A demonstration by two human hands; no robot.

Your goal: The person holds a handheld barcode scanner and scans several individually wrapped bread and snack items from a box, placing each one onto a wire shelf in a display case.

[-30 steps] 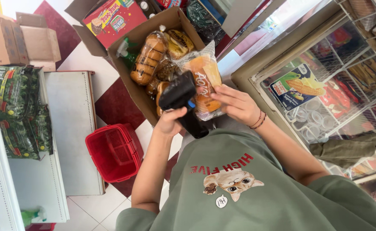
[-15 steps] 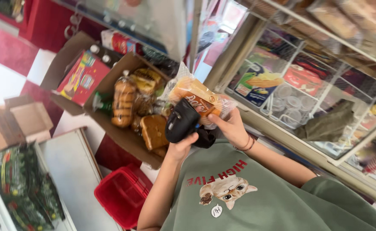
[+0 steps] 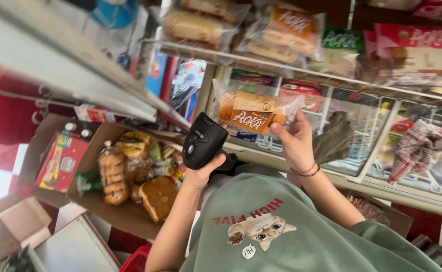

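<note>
Wire shelving [image 3: 301,75] crowds this shop's far side, one cardboard box [image 3: 125,216] of bread low left, while the left hand [image 3: 203,174] wraps one black scanner [image 3: 203,141] and the right hand [image 3: 296,141] pinches one wrapped bun [image 3: 253,112], raised centre.

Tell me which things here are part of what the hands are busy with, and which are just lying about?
In use:
- left hand holding the black handheld scanner
- right hand holding the clear-wrapped bun packet

Lying about:
- cardboard box of baked goods
- checked cloth
- wire shelf of packets
</note>
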